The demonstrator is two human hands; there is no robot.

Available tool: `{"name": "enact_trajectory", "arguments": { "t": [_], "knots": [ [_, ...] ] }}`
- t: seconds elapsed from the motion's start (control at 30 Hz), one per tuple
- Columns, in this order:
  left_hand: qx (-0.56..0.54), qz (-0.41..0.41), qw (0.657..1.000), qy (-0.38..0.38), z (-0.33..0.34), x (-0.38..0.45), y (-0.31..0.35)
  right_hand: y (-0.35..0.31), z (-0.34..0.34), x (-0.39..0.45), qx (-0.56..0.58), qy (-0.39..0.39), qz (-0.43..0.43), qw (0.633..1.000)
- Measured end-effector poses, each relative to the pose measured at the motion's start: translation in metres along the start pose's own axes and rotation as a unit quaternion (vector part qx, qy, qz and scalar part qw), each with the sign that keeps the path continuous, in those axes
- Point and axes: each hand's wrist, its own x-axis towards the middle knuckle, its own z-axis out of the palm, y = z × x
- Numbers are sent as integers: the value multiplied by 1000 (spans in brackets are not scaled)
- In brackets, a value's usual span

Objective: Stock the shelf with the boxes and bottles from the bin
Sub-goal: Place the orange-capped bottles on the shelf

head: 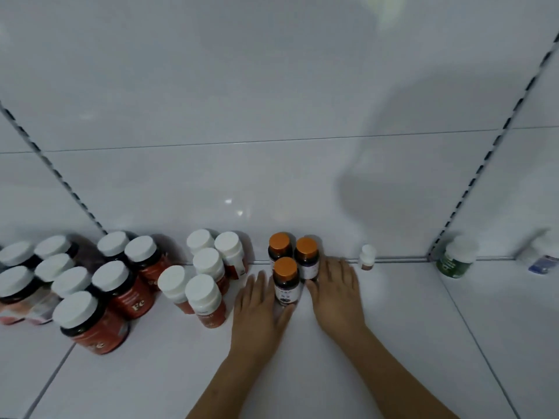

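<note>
Three dark bottles with orange caps stand upright on the white shelf (332, 373) near its back wall. The front one (286, 282) stands between my hands, with two more (280, 247) (307, 255) behind it. My left hand (257, 309) lies flat with straight fingers against the front bottle's left side, its thumb at the bottle's base. My right hand (334, 293) lies flat on the shelf with straight fingers, touching the right side of the group.
Red bottles with white caps (205, 285) crowd the shelf to the left, larger ones (87, 322) further left. A tiny white-capped bottle (367, 257) stands at the back wall right of my hands. A green bottle (455, 258) and a blurred white one (541, 255) sit past the right upright.
</note>
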Motion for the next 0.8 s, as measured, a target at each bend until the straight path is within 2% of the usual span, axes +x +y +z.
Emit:
{"name": "enact_trajectory", "arguments": {
  "t": [0.1, 0.2, 0.3, 0.47, 0.6, 0.8],
  "knots": [
    [14, 24, 1000, -2, 0, -4, 0, -4, -7, -8, -17, -13, 38, 999],
    [30, 72, 997, 15, -1, -20, -8, -7, -16, -27, -43, -13, 81, 996],
    [28, 131, 991, -1, -7, -53, -25, -11, -27, -68, -51, -19, 106, 993],
    [-33, 240, 970, -8, -12, -120, -39, -16, -58, -159, 32, -1, 146, 989],
    [-134, 325, 936, -30, -6, -156, -14, -24, -98, -228, 98, 29, 219, 970],
    [-214, 424, 873, -115, 11, -199, 78, 3, -173, -314, 59, 73, 324, 941]
  ]
}}
